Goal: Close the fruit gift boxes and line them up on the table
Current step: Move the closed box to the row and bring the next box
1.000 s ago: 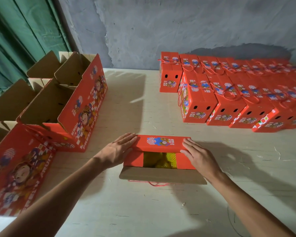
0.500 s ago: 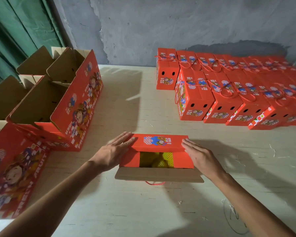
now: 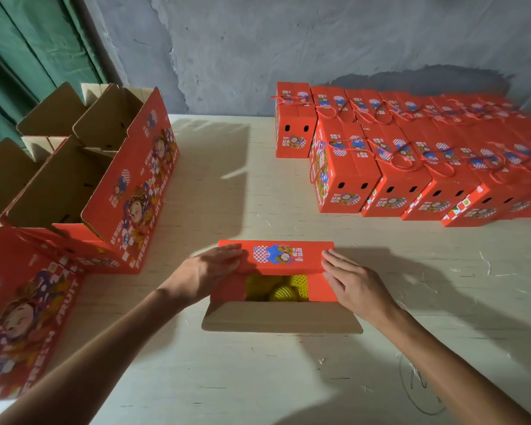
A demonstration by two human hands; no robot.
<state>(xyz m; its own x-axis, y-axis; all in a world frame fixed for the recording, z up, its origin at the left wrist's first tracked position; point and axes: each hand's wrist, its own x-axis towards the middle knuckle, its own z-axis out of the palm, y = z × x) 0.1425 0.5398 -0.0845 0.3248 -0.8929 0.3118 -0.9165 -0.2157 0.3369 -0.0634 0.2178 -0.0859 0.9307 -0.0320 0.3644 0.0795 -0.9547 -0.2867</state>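
A red fruit gift box [image 3: 278, 256] stands on the table in front of me. Its far top flap is folded down flat and its near brown flap [image 3: 281, 317] lies open toward me. Yellow net-wrapped fruit [image 3: 276, 289] shows through the gap. My left hand [image 3: 209, 271] lies with straight fingers on the left end of the folded flap. My right hand [image 3: 350, 279] lies flat on the right end and the right side flap. Rows of closed red boxes [image 3: 411, 167] with red cord handles stand lined up at the back right.
Several open red boxes [image 3: 104, 179] with brown insides stand at the left, some running off the frame. The pale wooden table [image 3: 227, 378] meets a grey wall at the back. A green curtain [image 3: 28, 56] hangs at the far left.
My left hand has slid further onto the left end of the folded flap. The right hand stays at the right end. The view has shifted slightly.
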